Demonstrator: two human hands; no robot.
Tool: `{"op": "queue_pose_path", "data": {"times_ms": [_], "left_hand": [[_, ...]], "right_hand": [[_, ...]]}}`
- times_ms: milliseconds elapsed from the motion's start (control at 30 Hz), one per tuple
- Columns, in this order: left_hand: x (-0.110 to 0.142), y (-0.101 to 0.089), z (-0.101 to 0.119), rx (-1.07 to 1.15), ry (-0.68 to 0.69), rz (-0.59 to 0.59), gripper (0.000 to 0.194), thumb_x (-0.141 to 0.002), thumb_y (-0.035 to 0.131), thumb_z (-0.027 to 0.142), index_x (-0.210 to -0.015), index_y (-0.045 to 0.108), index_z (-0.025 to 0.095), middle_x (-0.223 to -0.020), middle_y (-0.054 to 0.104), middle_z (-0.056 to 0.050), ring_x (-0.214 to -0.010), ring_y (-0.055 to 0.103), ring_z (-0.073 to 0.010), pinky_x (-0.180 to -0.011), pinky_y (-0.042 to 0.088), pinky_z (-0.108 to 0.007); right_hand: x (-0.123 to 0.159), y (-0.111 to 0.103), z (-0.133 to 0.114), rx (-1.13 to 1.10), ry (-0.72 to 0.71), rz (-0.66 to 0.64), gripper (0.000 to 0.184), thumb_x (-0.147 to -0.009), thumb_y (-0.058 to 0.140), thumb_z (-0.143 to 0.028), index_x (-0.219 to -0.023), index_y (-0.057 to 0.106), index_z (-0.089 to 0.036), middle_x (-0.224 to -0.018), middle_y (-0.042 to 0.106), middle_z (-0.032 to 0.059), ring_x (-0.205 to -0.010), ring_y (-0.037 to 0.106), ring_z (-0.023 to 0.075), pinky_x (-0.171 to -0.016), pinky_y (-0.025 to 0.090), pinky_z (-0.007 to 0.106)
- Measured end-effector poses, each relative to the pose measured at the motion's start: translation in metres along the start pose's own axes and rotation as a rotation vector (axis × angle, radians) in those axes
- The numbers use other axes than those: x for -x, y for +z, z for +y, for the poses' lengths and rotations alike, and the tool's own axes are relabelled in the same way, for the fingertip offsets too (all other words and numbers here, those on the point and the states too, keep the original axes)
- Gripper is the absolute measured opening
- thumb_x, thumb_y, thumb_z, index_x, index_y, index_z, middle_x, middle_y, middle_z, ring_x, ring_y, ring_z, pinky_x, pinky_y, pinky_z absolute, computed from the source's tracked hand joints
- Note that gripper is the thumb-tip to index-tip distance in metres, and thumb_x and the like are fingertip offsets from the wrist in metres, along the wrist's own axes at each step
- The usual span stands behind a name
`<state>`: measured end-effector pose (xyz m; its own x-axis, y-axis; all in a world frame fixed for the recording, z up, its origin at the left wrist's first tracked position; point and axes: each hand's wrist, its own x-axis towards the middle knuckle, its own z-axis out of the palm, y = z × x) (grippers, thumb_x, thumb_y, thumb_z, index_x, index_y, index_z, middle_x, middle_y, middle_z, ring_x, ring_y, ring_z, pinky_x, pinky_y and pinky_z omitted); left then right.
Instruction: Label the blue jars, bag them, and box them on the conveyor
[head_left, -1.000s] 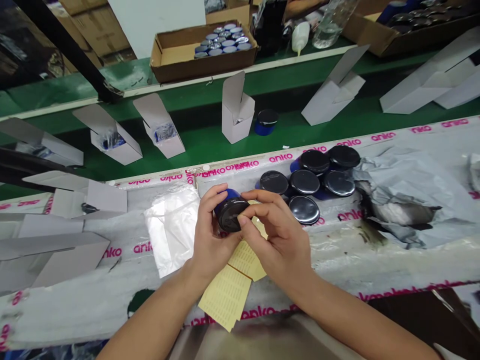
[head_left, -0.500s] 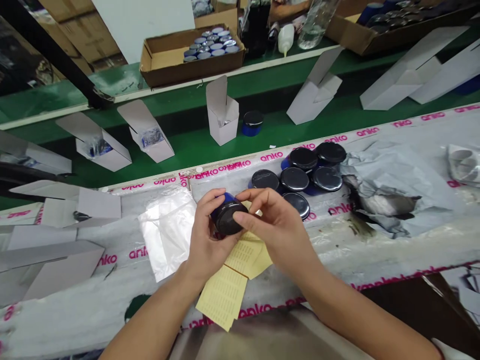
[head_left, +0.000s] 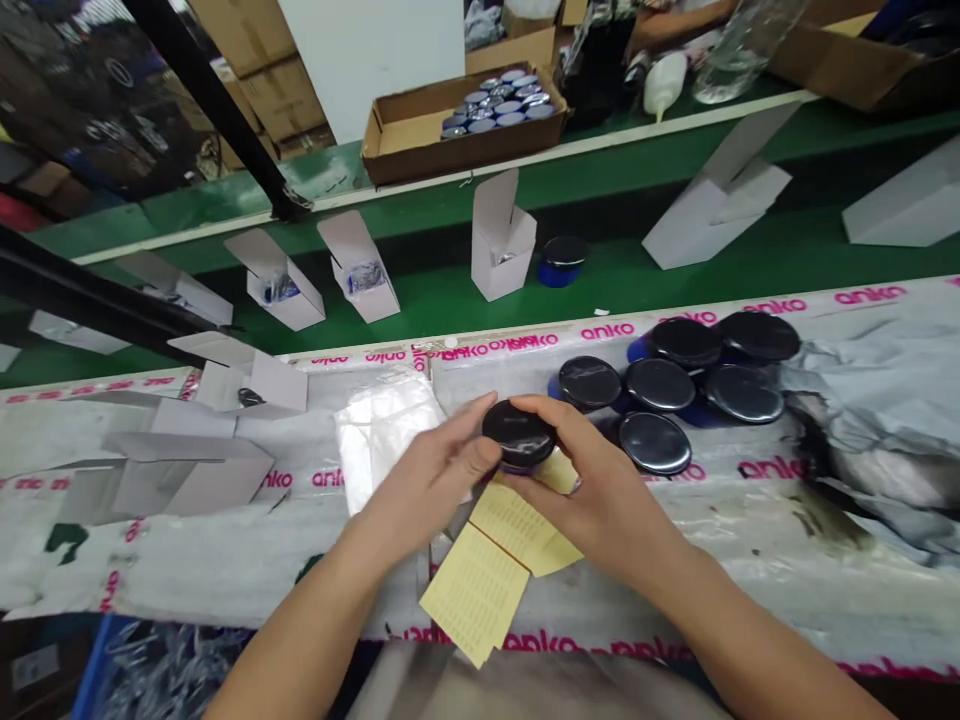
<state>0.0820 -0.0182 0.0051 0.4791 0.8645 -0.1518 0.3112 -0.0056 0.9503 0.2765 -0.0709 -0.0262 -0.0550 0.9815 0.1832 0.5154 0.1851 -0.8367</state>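
Left hand (head_left: 431, 485) and right hand (head_left: 604, 495) share a pinching grip on 1 round, black-lidded blue jar (head_left: 519, 437) above yellow printed paper (head_left: 480, 590).

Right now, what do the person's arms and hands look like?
The left hand and right hand are bare, with no gloves and no rings I can see. The left forearm and right forearm show no sleeve, watch or bracelet.

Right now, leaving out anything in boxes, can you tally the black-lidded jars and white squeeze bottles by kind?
Black-lidded jars: 8 (1 between left hand and right hand, 6 grouped on the wrapped table, 1 on the green surface)
White squeeze bottle: 1
Total: 9
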Motion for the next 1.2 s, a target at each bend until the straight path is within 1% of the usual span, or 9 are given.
{"op": "queue_pose_path", "data": {"times_ms": [100, 167, 400, 533, 633, 833, 933, 1033, 1200], "left_hand": [[0.015, -0.035, 0.000, -0.344, -0.038, 0.318, 0.029, -0.092, 0.066, 0.051, -0.105, 0.075, 0.027, -0.115, 0.076, -0.006, -0.111, 0.068, -0.0290, -0.095, 0.053, -0.043], [0.022, -0.053, -0.008, -0.536, -0.137, 0.423, 0.027, -0.084, 0.072, 0.051, -0.090, 0.071, 0.024, -0.099, 0.073, -0.006, -0.093, 0.067, -0.0275, -0.081, 0.052, -0.040], [0.002, -0.073, -0.028, -0.639, -0.358, 0.485, 0.036, -0.087, 0.060, 0.056, -0.090, 0.064, 0.021, -0.088, 0.068, -0.006, -0.082, 0.061, -0.0242, -0.072, 0.043, -0.034], [-0.019, -0.080, -0.027, -0.655, -0.444, 0.427, 0.025, -0.077, 0.073, 0.042, -0.072, 0.060, 0.022, -0.067, 0.063, -0.001, -0.065, 0.054, -0.0203, -0.062, 0.034, -0.031], [-0.023, -0.087, -0.029, -0.570, -0.361, 0.430, 0.018, -0.075, 0.070, 0.029, -0.062, 0.061, 0.022, -0.058, 0.061, 0.000, -0.059, 0.051, -0.0185, -0.060, 0.033, -0.030], [-0.006, -0.083, -0.019, -0.309, -0.002, 0.677, 0.015, -0.082, 0.073, 0.037, -0.086, 0.081, 0.024, -0.087, 0.078, -0.005, -0.078, 0.065, -0.0218, -0.072, 0.048, -0.031], [0.001, -0.071, -0.006, -0.108, 0.042, 0.626, 0.018, -0.084, 0.077, 0.040, -0.091, 0.082, 0.024, -0.090, 0.079, -0.005, -0.087, 0.070, -0.0220, -0.080, 0.054, -0.032], [0.002, -0.060, 0.009, -0.016, 0.078, 0.560, 0.015, -0.083, 0.080, 0.037, -0.089, 0.082, 0.023, -0.090, 0.079, -0.005, -0.086, 0.072, -0.0200, -0.081, 0.057, -0.031], [-0.006, -0.058, 0.024, 0.264, 0.146, 0.571, 0.012, -0.079, 0.083, 0.029, -0.086, 0.080, 0.020, -0.080, 0.076, -0.003, -0.073, 0.072, -0.0161, -0.069, 0.059, -0.027]], "right_hand": [[0.002, 0.008, 0.003, 0.092, -0.007, -0.001, 0.055, -0.087, 0.063, -0.014, -0.136, 0.044, -0.028, -0.135, 0.060, 0.0115, -0.123, 0.066, 0.0295, -0.098, 0.061, 0.046], [0.004, 0.013, 0.006, 0.164, -0.039, -0.054, 0.058, -0.084, 0.057, -0.008, -0.138, 0.043, -0.025, -0.138, 0.056, 0.0151, -0.124, 0.065, 0.0313, -0.096, 0.062, 0.047], [0.005, 0.020, 0.015, 0.302, -0.138, -0.175, 0.053, -0.091, 0.053, -0.011, -0.142, 0.044, -0.022, -0.138, 0.056, 0.0185, -0.133, 0.059, 0.0344, -0.106, 0.056, 0.055], [0.004, 0.019, 0.014, 0.310, -0.141, -0.192, 0.056, -0.096, 0.061, -0.025, -0.148, 0.041, -0.023, -0.139, 0.057, 0.0179, -0.134, 0.058, 0.0356, -0.106, 0.056, 0.057], [0.005, 0.016, 0.012, 0.309, -0.130, -0.205, 0.056, -0.097, 0.062, -0.027, -0.150, 0.042, -0.024, -0.141, 0.057, 0.0180, -0.136, 0.057, 0.0364, -0.106, 0.056, 0.058], [-0.007, 0.006, -0.014, 0.251, -0.285, -0.089, 0.042, -0.101, 0.059, -0.034, -0.142, 0.051, -0.027, -0.144, 0.056, 0.0183, -0.141, 0.052, 0.0367, -0.108, 0.053, 0.061], [-0.030, 0.004, -0.037, 0.202, -0.304, -0.028, 0.046, -0.100, 0.061, -0.036, -0.144, 0.051, -0.028, -0.147, 0.056, 0.0160, -0.141, 0.051, 0.0348, -0.112, 0.049, 0.059], [-0.059, 0.007, -0.052, 0.112, -0.207, -0.041, 0.065, -0.092, 0.072, -0.035, -0.152, 0.046, -0.025, -0.152, 0.054, 0.0150, -0.146, 0.046, 0.0354, -0.117, 0.044, 0.059], [-0.091, 0.019, -0.047, -0.240, 0.094, -0.259, 0.078, -0.084, 0.075, -0.028, -0.154, 0.043, -0.023, -0.122, 0.073, 0.0110, -0.116, 0.068, 0.0297, -0.102, 0.054, 0.054]]}}
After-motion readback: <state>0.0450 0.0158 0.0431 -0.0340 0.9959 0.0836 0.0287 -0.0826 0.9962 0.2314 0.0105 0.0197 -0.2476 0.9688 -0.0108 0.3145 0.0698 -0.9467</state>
